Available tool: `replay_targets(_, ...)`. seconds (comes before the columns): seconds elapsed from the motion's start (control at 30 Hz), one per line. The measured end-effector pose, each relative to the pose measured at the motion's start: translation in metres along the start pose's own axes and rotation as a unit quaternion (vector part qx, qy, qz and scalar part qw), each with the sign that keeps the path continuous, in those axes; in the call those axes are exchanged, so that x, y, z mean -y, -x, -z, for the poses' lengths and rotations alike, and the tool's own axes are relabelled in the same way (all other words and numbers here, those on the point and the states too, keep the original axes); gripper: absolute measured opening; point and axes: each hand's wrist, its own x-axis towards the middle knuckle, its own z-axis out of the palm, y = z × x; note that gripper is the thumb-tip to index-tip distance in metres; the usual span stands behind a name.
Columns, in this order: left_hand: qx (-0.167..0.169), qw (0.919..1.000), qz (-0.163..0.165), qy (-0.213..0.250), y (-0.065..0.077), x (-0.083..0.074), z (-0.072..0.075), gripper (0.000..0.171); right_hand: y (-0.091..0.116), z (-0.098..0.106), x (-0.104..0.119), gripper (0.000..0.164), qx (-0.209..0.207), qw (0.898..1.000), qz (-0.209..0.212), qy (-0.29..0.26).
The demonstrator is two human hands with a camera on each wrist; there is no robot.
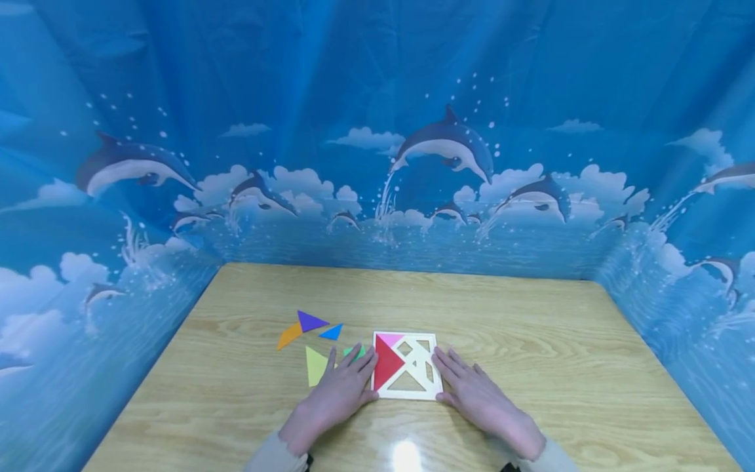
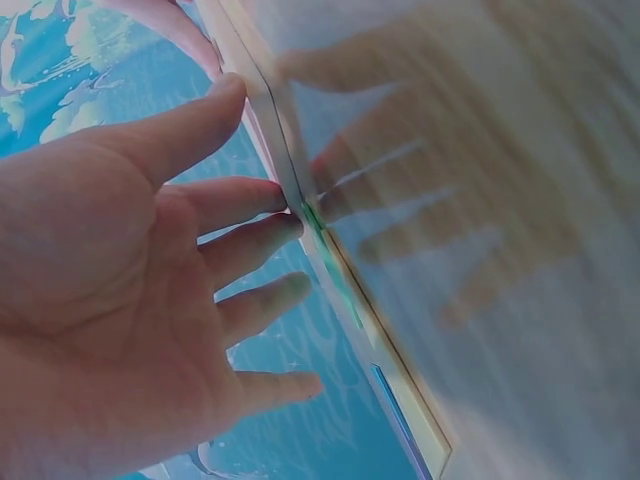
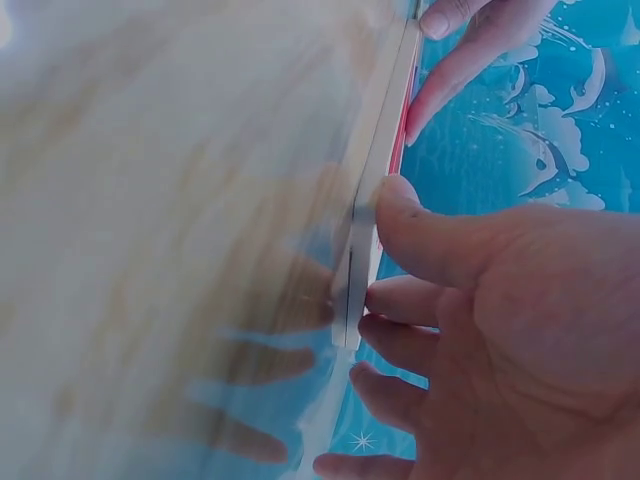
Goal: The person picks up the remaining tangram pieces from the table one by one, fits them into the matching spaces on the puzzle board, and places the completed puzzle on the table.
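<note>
A white tangram tray (image 1: 407, 394) lies flat on the table between the two hands. A large red triangle (image 1: 386, 362) and a pink piece (image 1: 390, 338) sit in its recesses; several other recesses show wood colour through them. My left hand (image 1: 338, 391) has its fingers stretched out, with thumb and fingertips touching the tray's left edge. Spread fingers of my right hand (image 1: 479, 396) touch the opposite edge. Partly under the left hand lie a yellow-green triangle (image 1: 315, 369) and a green piece (image 1: 355, 352). Neither hand is curled round anything.
Left of the tray and beyond the left hand lie a purple triangle (image 1: 310, 321), an orange piece (image 1: 290, 335) and a blue triangle (image 1: 332, 332). The wooden table (image 1: 531, 314) is glossy. A blue dolphin-print curtain (image 1: 366, 65) borders its back and sides.
</note>
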Motion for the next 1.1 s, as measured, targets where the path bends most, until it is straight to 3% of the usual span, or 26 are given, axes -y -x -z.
replay_targets(0.23,-0.001,0.9998,-0.014,0.016,-0.001,0.006,0.001,0.065,0.002,-0.001,0.001,0.067,0.001,1.000,0.009,0.001)
replay_targets(0.4,-0.018,0.9970,-0.040,0.064,-0.003,0.022,0.015,0.051,0.001,0.000,0.003,0.068,0.008,1.000,0.001,-0.003)
replay_targets(0.67,-0.077,0.9923,-0.009,0.097,0.001,0.060,0.043,0.037,-0.001,0.000,0.002,0.069,0.009,1.000,0.003,0.003)
replay_targets(0.77,-0.060,0.9940,-0.001,0.091,0.009,0.073,0.046,0.043,-0.001,0.000,0.002,0.068,0.009,1.000,0.005,0.006)
replay_targets(0.93,0.006,0.9948,0.016,0.101,0.019,0.085,0.039,0.060,0.000,0.001,0.002,0.068,0.008,1.000,0.008,0.007)
replay_targets(1.0,0.009,0.9949,0.017,0.099,0.020,0.088,0.036,0.061,0.000,0.001,0.002,0.068,0.007,1.000,0.008,0.006)
replay_targets(1.1,-0.014,0.9962,0.011,0.085,0.021,0.090,0.033,0.052,0.000,0.001,0.003,0.068,0.006,1.000,0.008,0.003)
